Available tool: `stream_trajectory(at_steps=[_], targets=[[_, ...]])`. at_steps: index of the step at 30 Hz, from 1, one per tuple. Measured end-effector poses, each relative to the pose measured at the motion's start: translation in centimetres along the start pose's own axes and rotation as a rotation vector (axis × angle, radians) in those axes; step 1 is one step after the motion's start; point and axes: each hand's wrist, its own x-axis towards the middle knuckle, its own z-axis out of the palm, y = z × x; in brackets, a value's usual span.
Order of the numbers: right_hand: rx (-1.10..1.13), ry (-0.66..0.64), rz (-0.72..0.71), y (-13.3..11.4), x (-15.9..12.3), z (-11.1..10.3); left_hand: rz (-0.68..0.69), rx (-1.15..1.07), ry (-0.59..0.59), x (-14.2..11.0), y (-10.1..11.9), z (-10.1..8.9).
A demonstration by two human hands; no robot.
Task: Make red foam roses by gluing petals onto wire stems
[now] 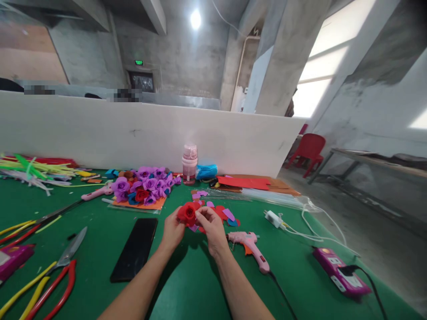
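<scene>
Between my two hands, a little above the green table, is a red craft rose [188, 213] with layered petals. My left hand [174, 227] closes on it from the left, and the fingers of my right hand [211, 226] pinch its right edge. Loose petal cutouts [229, 214] in red, purple and blue lie just behind the hands, partly hidden by them. A pink glue gun [248, 246] rests on its side, right of my right hand. Left of my left wrist lies a black phone [135, 249].
Purple roses [153, 183] are heaped at the back, near a pink bottle [190, 164]. Scissors [63, 266] with red and yellow handles lie at left. A purple power strip [342, 272] and a white charger [274, 219] with cables occupy the right. A white partition [150, 133] stands behind.
</scene>
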Motion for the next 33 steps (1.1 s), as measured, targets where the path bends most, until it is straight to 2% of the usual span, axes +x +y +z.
stream_trajectory(at_steps=[10, 14, 22, 33], targets=[[-0.045, 0.038, 0.029, 0.0, 0.2, -0.2, -0.033, -0.038, -0.01, 0.0, 0.1, 0.1], [-0.024, 0.032, 0.042, -0.2, 0.1, -0.2, -0.062, -0.076, 0.029, 0.2, -0.1, 0.1], [-0.048, -0.021, 0.022, 0.2, 0.2, -0.4, -0.168, -0.164, 0.086, 0.5, -1.3, 0.0], [-0.248, -0.167, 0.01, 0.8, -0.1, 0.3, -0.171, -0.163, 0.107, 0.4, -0.8, -0.1]])
